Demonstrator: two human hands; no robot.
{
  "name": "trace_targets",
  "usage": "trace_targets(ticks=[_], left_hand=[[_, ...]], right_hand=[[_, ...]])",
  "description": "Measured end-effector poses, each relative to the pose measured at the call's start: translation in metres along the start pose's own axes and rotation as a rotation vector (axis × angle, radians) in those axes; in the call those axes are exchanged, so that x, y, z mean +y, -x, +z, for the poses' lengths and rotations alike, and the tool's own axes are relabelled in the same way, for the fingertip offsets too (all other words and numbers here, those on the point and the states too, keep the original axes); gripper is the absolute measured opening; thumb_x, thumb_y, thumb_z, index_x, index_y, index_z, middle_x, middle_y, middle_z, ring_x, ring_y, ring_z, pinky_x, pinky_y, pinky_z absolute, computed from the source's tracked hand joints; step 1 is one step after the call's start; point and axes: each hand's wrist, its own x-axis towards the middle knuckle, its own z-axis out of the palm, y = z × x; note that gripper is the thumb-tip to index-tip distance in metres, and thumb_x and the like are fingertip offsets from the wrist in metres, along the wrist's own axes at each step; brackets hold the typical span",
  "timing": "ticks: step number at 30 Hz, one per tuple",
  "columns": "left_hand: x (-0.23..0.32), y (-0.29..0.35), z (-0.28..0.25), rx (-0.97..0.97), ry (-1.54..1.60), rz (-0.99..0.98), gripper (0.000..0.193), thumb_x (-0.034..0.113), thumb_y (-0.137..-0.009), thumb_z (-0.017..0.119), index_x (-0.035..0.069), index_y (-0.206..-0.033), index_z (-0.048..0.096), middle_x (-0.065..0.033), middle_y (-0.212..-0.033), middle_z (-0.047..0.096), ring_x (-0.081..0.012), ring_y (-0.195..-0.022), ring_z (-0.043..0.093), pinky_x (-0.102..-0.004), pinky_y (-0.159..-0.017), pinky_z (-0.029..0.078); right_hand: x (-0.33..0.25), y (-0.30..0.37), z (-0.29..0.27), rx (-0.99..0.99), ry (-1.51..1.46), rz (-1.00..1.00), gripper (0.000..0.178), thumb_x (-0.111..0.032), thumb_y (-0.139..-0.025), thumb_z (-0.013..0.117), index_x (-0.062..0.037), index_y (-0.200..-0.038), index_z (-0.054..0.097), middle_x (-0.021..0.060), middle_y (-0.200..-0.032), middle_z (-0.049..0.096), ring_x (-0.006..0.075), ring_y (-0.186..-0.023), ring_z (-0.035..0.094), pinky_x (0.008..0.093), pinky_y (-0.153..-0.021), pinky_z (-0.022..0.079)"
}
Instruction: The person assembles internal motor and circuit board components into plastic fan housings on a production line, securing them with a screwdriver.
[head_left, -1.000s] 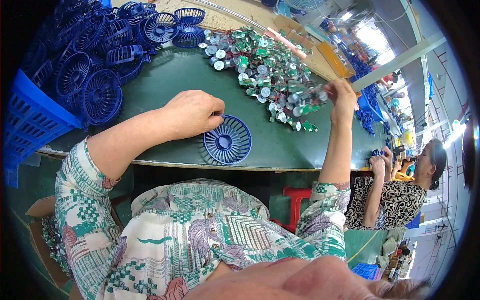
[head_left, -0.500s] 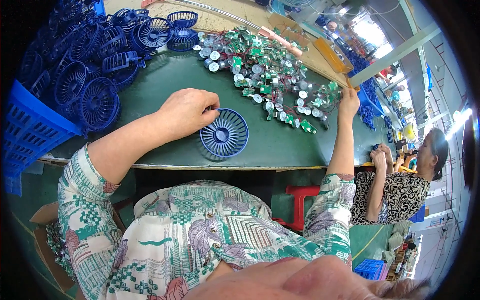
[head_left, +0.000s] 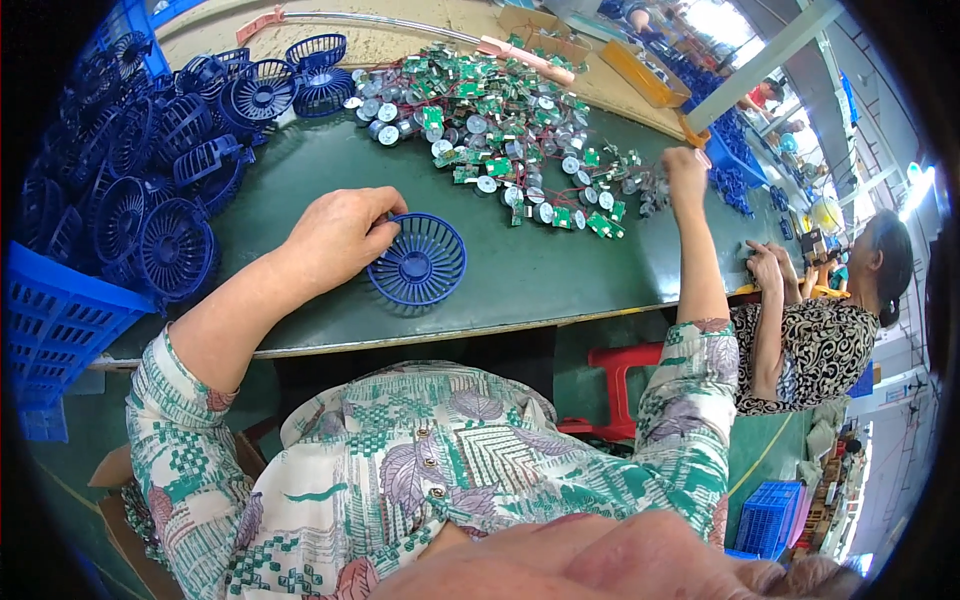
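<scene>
My left hand (head_left: pixel 350 235) pinches the rim of a dark blue slotted fan grille (head_left: pixel 417 262), a round basket shape with its open side up, over the green tabletop (head_left: pixel 500 290). My right hand (head_left: pixel 686 172) is closed at the right end of a heap of small motors (head_left: pixel 487 184) wired in red to green circuit boards (head_left: pixel 497 166). A small pale thing shows beside the right fingers, too little to name. The right fingertips are largely hidden behind the hand.
Many blue grilles (head_left: pixel 175 240) are piled at the left, by a blue plastic crate (head_left: pixel 70 310). Behind the motors lie a metal rod (head_left: pixel 380 19) and a yellow tray (head_left: pixel 645 75). A co-worker (head_left: pixel 800 350) sits at the right, near a red stool (head_left: pixel 620 385).
My right hand has moved away from the motor heap, farther back and to the right. My left hand keeps its grip on the grille. The whole view has shifted.
</scene>
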Motion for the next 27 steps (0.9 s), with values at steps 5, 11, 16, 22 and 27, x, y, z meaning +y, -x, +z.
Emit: trace_targets(ticks=[5, 11, 16, 22, 27], left_hand=[[0.003, 0.001, -0.002, -0.063, 0.000, -0.024, 0.020, 0.011, -0.084, 0.060, 0.001, -0.101, 0.063, -0.0172, -0.074, 0.064, -0.0327, -0.070, 0.064, -0.0417, -0.066, 0.048], [0.005, 0.000, -0.003, -0.073, -0.022, -0.043, 0.021, 0.015, -0.085, 0.059, 0.003, -0.100, 0.066, -0.0182, -0.078, 0.067, -0.0357, -0.076, 0.065, -0.0455, -0.071, 0.050], [0.008, -0.002, -0.004, -0.090, -0.046, -0.050, 0.020, 0.016, -0.085, 0.059, 0.003, -0.099, 0.066, -0.0190, -0.078, 0.067, -0.0370, -0.077, 0.065, -0.0469, -0.071, 0.050], [0.004, -0.001, -0.004, -0.085, -0.065, -0.039, 0.020, 0.017, -0.086, 0.058, 0.004, -0.098, 0.066, -0.0198, -0.079, 0.067, -0.0384, -0.079, 0.064, -0.0484, -0.073, 0.049], [0.003, 0.001, -0.002, -0.065, -0.083, -0.005, 0.020, 0.017, -0.086, 0.058, 0.004, -0.099, 0.066, -0.0203, -0.080, 0.066, -0.0390, -0.080, 0.064, -0.0495, -0.074, 0.049]], right_hand=[[0.009, 0.002, -0.015, -0.007, 0.317, -0.207, 0.025, -0.019, -0.088, 0.051, -0.0032, -0.080, 0.069, 0.0183, -0.078, 0.065, 0.0327, -0.079, 0.064, 0.0419, -0.072, 0.049], [-0.007, -0.014, -0.027, -0.055, 0.600, -0.102, 0.025, -0.024, -0.091, 0.052, -0.0029, -0.085, 0.065, 0.0234, -0.084, 0.065, 0.0409, -0.086, 0.064, 0.0505, -0.075, 0.049], [-0.024, -0.045, -0.060, 0.008, 0.715, -0.220, 0.023, -0.020, -0.094, 0.049, -0.0011, -0.091, 0.061, 0.0222, -0.091, 0.065, 0.0410, -0.086, 0.064, 0.0510, -0.076, 0.050], [-0.078, -0.073, -0.077, -0.171, 0.926, -0.447, 0.015, -0.014, -0.090, 0.051, -0.0041, -0.091, 0.062, 0.0194, -0.094, 0.066, 0.0375, -0.090, 0.066, 0.0481, -0.074, 0.052], [-0.088, -0.098, -0.099, -0.193, 1.016, -0.370, 0.016, -0.017, -0.088, 0.054, -0.0059, -0.095, 0.064, 0.0200, -0.095, 0.066, 0.0374, -0.094, 0.065, 0.0485, -0.079, 0.051]])
